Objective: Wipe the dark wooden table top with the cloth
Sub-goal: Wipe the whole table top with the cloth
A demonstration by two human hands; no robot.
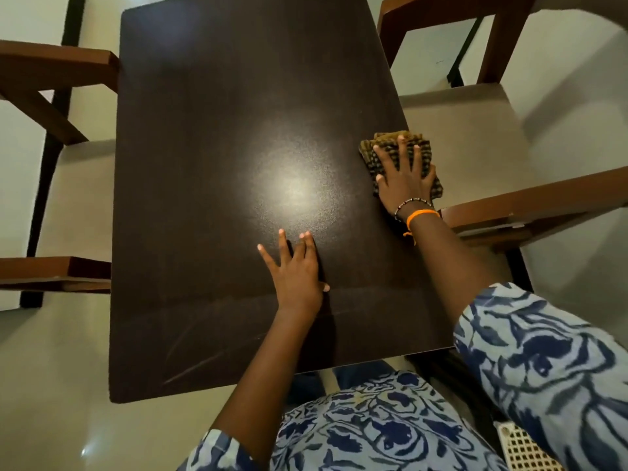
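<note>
The dark wooden table top (pixel 210 158) fills the middle of the view, with a bright glare spot near its centre. A folded brown striped cloth (pixel 384 146) lies at the table's right edge, partly hanging past it. My right hand (pixel 404 180) presses flat on the cloth with fingers spread. My left hand (pixel 295 270) rests flat on the bare table near the front, fingers apart, holding nothing. Faint streaks show on the surface near the front edge.
A brown wooden chair (pixel 482 137) with a beige seat stands tight against the table's right side. Another chair (pixel 51 96) stands at the left. Pale floor tiles (pixel 51 385) surround the table. A white lattice object (pixel 523 450) sits at the bottom right.
</note>
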